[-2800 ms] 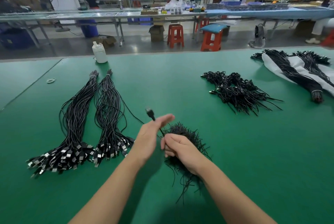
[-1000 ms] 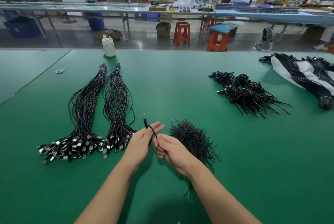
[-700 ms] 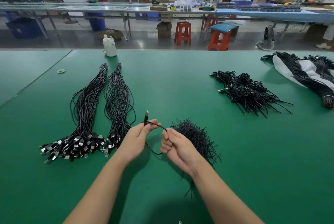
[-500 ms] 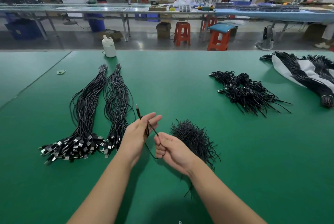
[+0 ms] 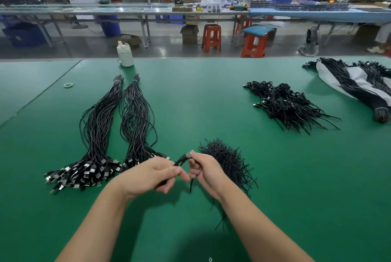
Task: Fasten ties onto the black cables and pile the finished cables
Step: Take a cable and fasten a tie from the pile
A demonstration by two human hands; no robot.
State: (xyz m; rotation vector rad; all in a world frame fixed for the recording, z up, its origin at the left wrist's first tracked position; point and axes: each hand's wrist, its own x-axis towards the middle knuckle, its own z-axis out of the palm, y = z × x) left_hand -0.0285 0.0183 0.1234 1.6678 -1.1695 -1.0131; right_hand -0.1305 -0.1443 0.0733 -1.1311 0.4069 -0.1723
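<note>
Both your hands pinch one folded black cable (image 5: pixel 181 159) above the green table (image 5: pixel 296 177): left hand (image 5: pixel 151 174) fingers curled on the bundle, right hand (image 5: pixel 204 168) at its plug end. Light, limp, springy; grip mid-coil.

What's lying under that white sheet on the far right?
On the white sheet, not under it, lie two bundles of black cables. Beneath it only the green table shows at its edges; anything underneath is covered.
</note>
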